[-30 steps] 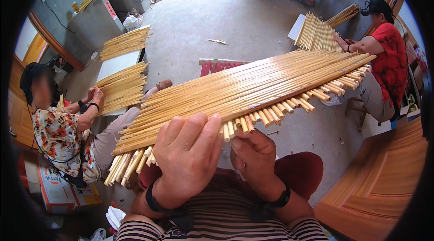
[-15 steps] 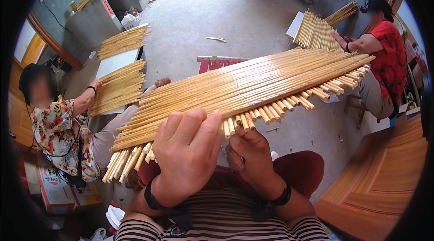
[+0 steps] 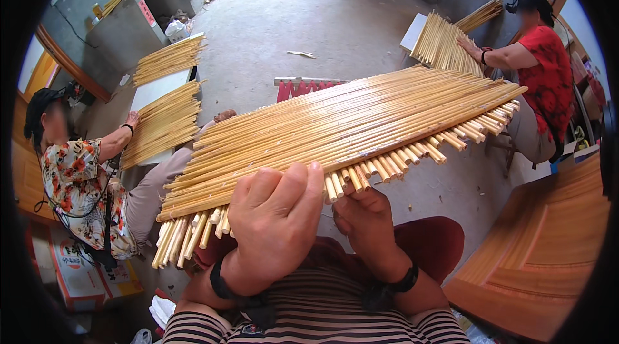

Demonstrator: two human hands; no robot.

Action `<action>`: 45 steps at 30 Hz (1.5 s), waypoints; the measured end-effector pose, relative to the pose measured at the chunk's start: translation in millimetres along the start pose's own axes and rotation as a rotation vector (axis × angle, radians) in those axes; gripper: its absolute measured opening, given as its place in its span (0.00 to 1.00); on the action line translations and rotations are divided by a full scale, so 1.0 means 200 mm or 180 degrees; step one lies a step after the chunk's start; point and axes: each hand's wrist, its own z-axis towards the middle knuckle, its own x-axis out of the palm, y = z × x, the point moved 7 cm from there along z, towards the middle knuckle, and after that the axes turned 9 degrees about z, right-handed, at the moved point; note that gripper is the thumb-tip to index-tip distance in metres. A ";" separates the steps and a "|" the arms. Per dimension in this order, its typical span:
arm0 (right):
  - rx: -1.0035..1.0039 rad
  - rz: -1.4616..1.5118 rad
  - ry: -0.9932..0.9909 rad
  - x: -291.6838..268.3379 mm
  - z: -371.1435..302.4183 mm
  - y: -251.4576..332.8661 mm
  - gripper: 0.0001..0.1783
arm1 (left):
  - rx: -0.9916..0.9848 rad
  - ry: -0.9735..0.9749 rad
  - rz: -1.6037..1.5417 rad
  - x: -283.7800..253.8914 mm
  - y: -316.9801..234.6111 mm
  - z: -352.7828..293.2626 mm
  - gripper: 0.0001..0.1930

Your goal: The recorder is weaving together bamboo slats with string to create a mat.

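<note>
A broad mat of straight yellow stalks (image 3: 335, 125), laid side by side, stretches in front of me from lower left to upper right. Its front edge is in the grip of my left hand (image 3: 274, 225), fingers curled over the top. Beneath that edge a second layer of loose cut stalk ends (image 3: 184, 237) sticks out toward me. Just right of my left hand, my right hand (image 3: 366, 221) is closed below the stalk ends, thumb and fingers pressed together; what they pinch is hidden.
On the left, a person in a flowered shirt (image 3: 80, 176) works at stalk bundles (image 3: 164, 125) on a white board. At right, another in red (image 3: 548, 63) touches a stalk mat (image 3: 445, 44). A wooden panel (image 3: 535, 247) leans nearby; cartons (image 3: 74, 266) stand lower left.
The mat's near side has dipped slightly, showing more of the lower stalk ends. Both my hands have shifted a little to the right in view and keep their grip.
</note>
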 end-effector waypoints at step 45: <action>0.0035 -0.0941 0.0206 0.02 0.12 0.13 0.07 | 0.0022 0.0116 -0.0126 0.06 0.01 0.02 0.15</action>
